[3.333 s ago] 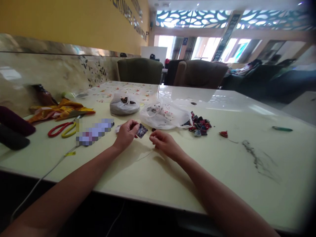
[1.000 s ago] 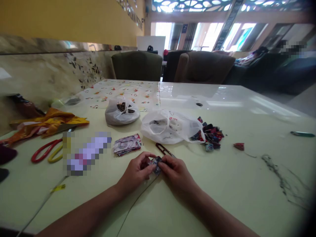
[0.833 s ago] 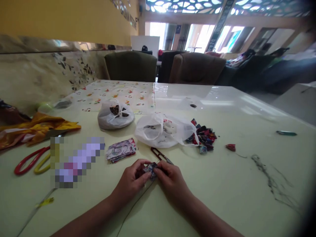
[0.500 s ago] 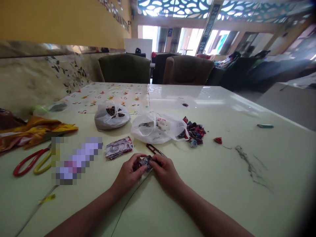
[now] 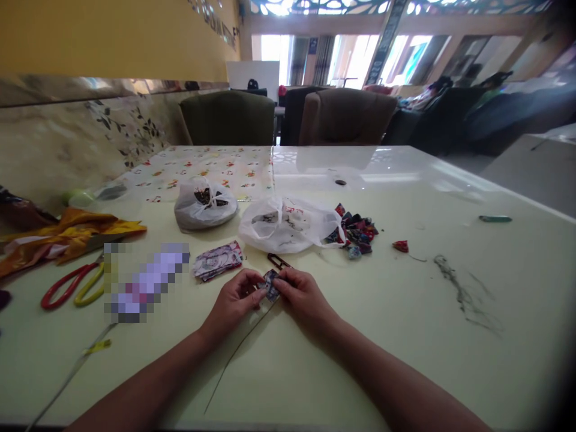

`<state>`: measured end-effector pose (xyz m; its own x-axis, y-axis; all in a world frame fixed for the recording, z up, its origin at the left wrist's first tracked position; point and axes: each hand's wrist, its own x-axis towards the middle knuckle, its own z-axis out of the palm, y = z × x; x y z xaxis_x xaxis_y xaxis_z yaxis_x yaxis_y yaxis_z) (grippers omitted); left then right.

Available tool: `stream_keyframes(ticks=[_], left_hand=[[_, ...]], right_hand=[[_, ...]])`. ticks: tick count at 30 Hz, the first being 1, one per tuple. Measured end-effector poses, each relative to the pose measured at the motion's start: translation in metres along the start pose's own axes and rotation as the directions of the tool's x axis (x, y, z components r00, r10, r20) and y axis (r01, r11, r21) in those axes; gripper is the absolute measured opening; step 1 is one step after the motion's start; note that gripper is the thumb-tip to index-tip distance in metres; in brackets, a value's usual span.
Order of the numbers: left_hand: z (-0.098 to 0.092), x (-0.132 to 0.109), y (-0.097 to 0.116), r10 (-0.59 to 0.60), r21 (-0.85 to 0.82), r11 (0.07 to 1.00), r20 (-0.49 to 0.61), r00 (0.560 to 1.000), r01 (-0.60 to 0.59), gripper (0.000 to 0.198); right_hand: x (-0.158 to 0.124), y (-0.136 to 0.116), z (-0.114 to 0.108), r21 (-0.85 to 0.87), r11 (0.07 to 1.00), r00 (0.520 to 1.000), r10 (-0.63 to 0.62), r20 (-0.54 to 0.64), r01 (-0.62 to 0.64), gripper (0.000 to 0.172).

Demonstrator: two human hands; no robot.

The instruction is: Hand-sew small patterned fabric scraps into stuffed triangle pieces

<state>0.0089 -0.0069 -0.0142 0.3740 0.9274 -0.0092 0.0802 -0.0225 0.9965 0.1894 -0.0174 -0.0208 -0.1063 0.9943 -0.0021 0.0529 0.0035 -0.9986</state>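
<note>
Near the table's front middle, my left hand (image 5: pixel 237 298) and my right hand (image 5: pixel 306 298) pinch a small dark patterned fabric piece (image 5: pixel 271 285) between thumbs and fingers. A dark thread (image 5: pixel 234 353) trails from it down toward the front edge; a needle is too small to make out. Just beyond my fingers lies a pair of thread snips (image 5: pixel 277 260), its blades partly hidden by my right hand. Beyond my left hand rests a stack of patterned fabric pieces (image 5: pixel 218 261). A heap of small folded fabric pieces (image 5: pixel 359 233) spills beside a white plastic bag (image 5: pixel 292 231).
Scissors (image 5: pixel 66 287) with red and yellow handles lie left, beside a pixelated object (image 5: pixel 150 282) with a cable. A second plastic bag (image 5: pixel 204 210) stands behind. Right are a red folded piece (image 5: pixel 400 246), tangled threads (image 5: pixel 454 285) and a slim green object (image 5: pixel 495 219).
The fabric piece has been turned and shows more of its face between my fingers. Both hands appear slightly higher in view, and the camera view has shifted a little.
</note>
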Motion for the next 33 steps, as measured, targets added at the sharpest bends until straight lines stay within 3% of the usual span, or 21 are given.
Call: stream_keyframes(ticks=[5, 11, 18, 22, 25, 29, 33], left_hand=[[-0.001, 0.0, -0.002, -0.07, -0.027, 0.997, 0.084, 0.994, 0.073, 0.028], [0.001, 0.001, -0.002, -0.095, -0.066, 0.994, -0.049, 0.994, 0.092, 0.033], [0.0, 0.002, -0.002, -0.173, -0.076, 0.982, -0.015, 0.985, 0.171, 0.028], [0.0, 0.002, -0.002, -0.219, -0.194, 0.961, -0.086, 0.972, 0.199, 0.033], [-0.001, 0.003, -0.003, -0.23, -0.186, 0.956, -0.004, 0.973, 0.225, 0.027], [-0.001, 0.004, -0.008, -0.22, -0.226, 0.95, -0.002, 0.975, 0.214, 0.025], [0.0, 0.004, -0.012, -0.196, -0.247, 0.952, -0.041, 0.98, 0.18, 0.03]], right_hand=[[0.0, -0.003, 0.0, -0.029, 1.0, 0.998, 0.012, 0.061, -0.01, 0.026], [0.0, -0.002, -0.001, 0.01, 0.995, 0.992, 0.1, 0.079, -0.101, 0.019], [0.0, -0.005, -0.006, -0.068, 0.994, 0.993, 0.085, 0.087, -0.079, 0.018], [-0.002, -0.001, -0.007, -0.207, 0.978, 0.996, 0.03, 0.079, -0.013, 0.017], [-0.003, 0.004, -0.006, -0.275, 0.961, 0.994, 0.005, 0.11, 0.025, 0.019], [-0.002, 0.008, -0.006, -0.298, 0.953, 0.984, -0.008, 0.179, 0.062, 0.023], [-0.001, 0.007, -0.006, -0.321, 0.944, 0.986, -0.025, 0.166, 0.078, 0.023]])
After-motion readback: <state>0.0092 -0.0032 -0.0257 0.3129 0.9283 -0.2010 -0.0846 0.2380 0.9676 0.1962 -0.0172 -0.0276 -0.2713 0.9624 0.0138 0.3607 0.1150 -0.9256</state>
